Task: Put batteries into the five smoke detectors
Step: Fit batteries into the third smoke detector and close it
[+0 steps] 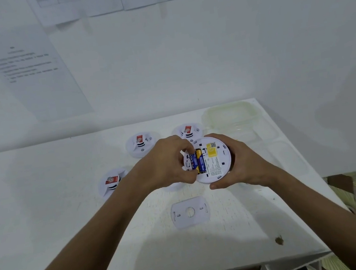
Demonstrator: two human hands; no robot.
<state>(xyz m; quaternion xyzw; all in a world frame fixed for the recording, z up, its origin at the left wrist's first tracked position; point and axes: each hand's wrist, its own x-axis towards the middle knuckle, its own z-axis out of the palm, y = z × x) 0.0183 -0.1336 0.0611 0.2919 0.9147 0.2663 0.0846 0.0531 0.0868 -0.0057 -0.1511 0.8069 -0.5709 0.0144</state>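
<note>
Two blue-and-gold batteries [199, 161] are pinched by curled left-hand fingers [187, 150] inside an upturned smoke detector [208, 160], cupped above the white table [92, 214] by the right hand [239, 160], three more detectors [142, 144] lying beyond.

Soft, even, bluish light, faint shadows under the arms, mild overall blur, wide-angle bending at the edges.
</note>
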